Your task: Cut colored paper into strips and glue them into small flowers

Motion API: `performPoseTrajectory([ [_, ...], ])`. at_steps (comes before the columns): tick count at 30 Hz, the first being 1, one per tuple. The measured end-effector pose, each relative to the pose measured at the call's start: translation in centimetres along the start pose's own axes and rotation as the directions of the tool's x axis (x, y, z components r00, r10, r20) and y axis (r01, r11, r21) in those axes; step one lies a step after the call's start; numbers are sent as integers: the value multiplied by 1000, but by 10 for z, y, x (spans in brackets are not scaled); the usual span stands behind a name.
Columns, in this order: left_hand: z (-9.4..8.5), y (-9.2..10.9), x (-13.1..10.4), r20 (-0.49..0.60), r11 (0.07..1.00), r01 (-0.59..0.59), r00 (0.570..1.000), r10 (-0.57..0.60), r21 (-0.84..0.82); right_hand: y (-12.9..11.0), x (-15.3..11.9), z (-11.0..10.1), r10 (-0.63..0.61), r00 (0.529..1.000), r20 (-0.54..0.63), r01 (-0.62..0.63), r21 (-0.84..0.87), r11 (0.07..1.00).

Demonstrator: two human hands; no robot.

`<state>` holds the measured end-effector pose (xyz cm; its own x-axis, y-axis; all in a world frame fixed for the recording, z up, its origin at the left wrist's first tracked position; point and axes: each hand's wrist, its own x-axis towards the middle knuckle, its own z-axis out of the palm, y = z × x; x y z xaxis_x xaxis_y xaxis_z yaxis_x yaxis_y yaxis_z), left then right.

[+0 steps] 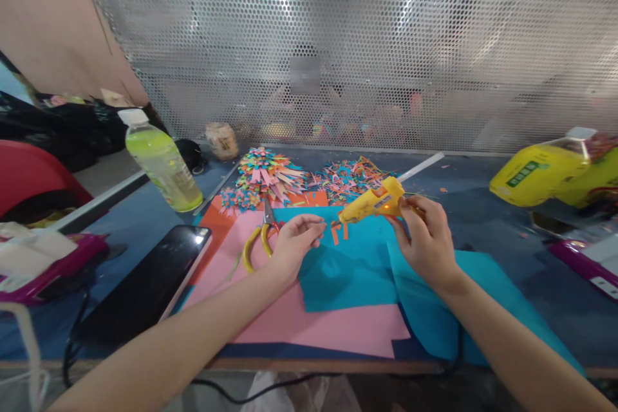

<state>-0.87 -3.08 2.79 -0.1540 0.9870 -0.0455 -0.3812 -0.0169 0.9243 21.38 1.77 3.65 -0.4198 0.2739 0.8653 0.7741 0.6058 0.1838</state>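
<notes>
My right hand (427, 241) is wrapped round the handle of a yellow glue gun (371, 203). A white glue stick (420, 167) pokes out of its back, and a small orange light glows on its side. The nozzle points left, towards my left hand (303, 237), whose fingertips are pinched together; anything between them is too small to make out. Small orange paper strips (336, 235) show just below the nozzle, over a blue paper sheet (352, 280). Left of my left hand lie yellow-handled scissors (264, 241), blades pointing away, on pink paper (270, 322).
Behind the sheets are a fringed paper ball (265, 170) and a heap of paper strips (350, 177). A drink bottle (164, 161) and a phone (154, 277) are at left; a yellow bottle (531, 170) is at right. A perforated metal panel (338, 19) closes the back. A black cable (270, 389) hangs in front.
</notes>
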Motion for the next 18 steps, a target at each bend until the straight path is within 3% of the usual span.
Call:
performPoseTrajectory([
  [18, 2, 2, -2, -33, 998, 19, 999, -21, -51, -2, 6, -6, -33, 999, -40, 31, -54, 998],
])
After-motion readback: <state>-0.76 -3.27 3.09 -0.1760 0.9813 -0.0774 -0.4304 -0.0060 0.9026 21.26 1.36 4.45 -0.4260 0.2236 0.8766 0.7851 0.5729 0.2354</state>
